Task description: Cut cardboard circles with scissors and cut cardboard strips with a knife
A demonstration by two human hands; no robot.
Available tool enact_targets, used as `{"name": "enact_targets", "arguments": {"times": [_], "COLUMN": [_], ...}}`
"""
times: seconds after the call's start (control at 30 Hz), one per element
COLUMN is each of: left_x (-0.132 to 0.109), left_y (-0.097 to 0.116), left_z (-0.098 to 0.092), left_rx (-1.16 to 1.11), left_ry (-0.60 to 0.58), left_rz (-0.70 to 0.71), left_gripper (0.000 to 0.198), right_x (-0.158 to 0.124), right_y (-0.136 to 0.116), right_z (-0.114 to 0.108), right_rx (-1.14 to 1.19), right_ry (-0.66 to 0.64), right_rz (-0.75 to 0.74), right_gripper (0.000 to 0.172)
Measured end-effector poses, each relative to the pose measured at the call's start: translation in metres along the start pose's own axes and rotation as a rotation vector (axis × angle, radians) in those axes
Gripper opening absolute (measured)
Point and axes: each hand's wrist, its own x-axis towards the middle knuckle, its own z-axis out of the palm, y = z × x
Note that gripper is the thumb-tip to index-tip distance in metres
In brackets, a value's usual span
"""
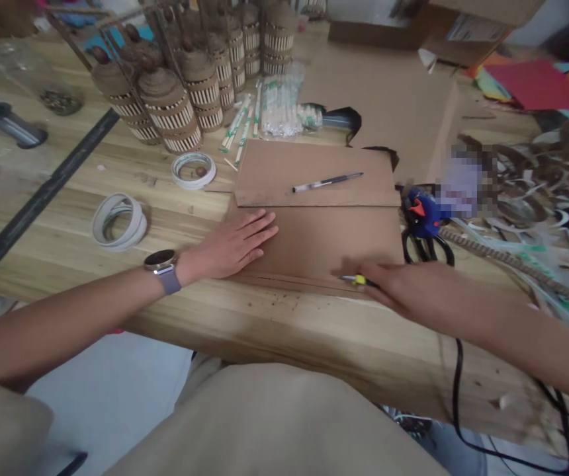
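1. Cardboard, a brown sheet (324, 241), lies at the near edge of the wooden table (66, 192). The right hand (413, 291) pinches a small yellow-handled tool (358, 280) low against the sheet's front strip.
2. The left hand (229, 248) lies flat with fingers outstretched on the sheet's left side, apparently pinning it against sliding.
3. Beyond, a pen (327, 182) rests on a second cardboard piece (274, 168), within easy reach.

Cardboard sheet (314, 244) is plain brown and matt, a bit fibrous. The tabletop (116, 165) under it is pale planked wood, grainy with a dull sheen. Tape rolls (100, 228) look glossy white, the glue gun (426, 215) is shiny blue plastic, and the tool (358, 280) in the right hand (413, 291) shows yellow plastic.
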Motion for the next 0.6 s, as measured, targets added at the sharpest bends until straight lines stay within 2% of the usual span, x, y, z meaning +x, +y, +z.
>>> {"name": "enact_targets", "arguments": {"times": [0.03, 0.13, 0.23, 0.37, 0.6], "left_x": [0.000, -0.001, 0.000, -0.001, -0.001], "left_y": [0.001, 0.006, 0.009, 0.008, 0.006], "left_z": [0.000, -0.001, -0.001, 0.001, 0.002], "left_rx": [0.005, 0.019, 0.016, -0.011, -0.044], "left_ry": [0.001, 0.019, 0.050, 0.095, 0.105], "left_rz": [-0.011, -0.039, -0.048, -0.062, -0.058], "left_gripper": [0.051, 0.050, 0.048, 0.046, 0.045], "right_x": [0.013, 0.047, 0.069, 0.081, 0.086], "right_y": [-0.018, -0.065, -0.095, -0.109, -0.112], "right_z": [-0.004, -0.017, -0.026, -0.031, -0.032], "right_rx": [0.011, -0.034, -0.030, -0.041, -0.086], "right_ry": [-0.012, -0.039, -0.019, -0.018, -0.022], "right_rz": [-0.062, -0.134, -0.233, -0.273, -0.261], "right_gripper": [0.030, 0.026, 0.026, 0.025, 0.024]}}
